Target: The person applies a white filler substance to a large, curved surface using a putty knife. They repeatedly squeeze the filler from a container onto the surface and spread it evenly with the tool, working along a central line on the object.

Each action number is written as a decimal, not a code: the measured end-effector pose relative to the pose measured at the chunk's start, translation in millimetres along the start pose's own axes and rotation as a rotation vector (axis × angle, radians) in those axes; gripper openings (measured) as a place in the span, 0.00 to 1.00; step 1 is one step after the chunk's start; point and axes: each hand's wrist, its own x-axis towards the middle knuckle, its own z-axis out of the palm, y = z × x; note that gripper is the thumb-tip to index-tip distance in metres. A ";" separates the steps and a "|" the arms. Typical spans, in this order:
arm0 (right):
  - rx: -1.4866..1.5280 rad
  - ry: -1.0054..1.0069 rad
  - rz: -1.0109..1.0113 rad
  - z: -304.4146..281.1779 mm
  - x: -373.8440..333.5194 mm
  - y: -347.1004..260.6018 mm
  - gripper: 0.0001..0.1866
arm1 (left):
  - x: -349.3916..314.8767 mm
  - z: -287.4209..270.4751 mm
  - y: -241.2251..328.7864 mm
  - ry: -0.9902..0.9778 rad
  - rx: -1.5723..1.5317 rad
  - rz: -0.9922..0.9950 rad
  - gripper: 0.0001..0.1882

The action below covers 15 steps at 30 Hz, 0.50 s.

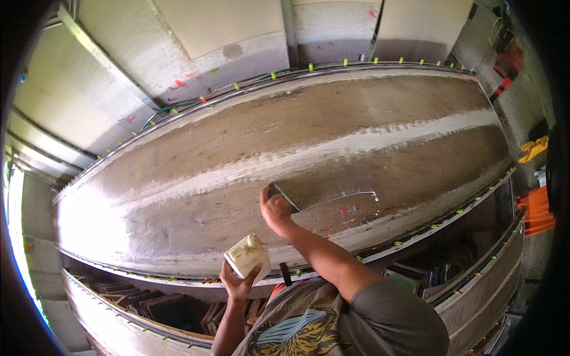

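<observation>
My right hand [276, 211] is closed round a flat dark scraper-like blade [284, 197], which touches the long brown work table [196, 222]. From the blade's edge a thin white line of wet-looking liquid [344, 196] runs right and ends in a small blob. Nearer my body, my left hand [238, 282] grips a cream-white, box-shaped plastic container [249, 256] from below and the side. Its top is crusted and lumpy, and I cannot see inside. Near the blade, a pale whitish band [320, 147] runs lengthwise along the table.
Small yellow-green clips [274, 76] line the table's edges. Below the near edge, a rack [172, 311] holds dark flat frames or boards, and more stand at the right [430, 267]. Pale wall panels [219, 26] rise behind. Orange cloth [537, 210] and a yellow glove-like item [533, 149] hang at right.
</observation>
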 end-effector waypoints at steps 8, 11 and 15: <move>0.457 0.045 0.221 -22.0 27.2 55.2 0.28 | 11.0 -53.7 -23.5 0.003 -0.032 0.015 0.32; 0.616 -0.091 0.248 13.1 21.5 13.7 0.32 | 15.9 -63.4 -34.6 -0.018 0.048 -0.018 0.32; 0.618 0.181 0.279 52.3 28.4 57.4 0.35 | 21.3 -67.4 -29.2 -0.047 0.065 -0.014 0.32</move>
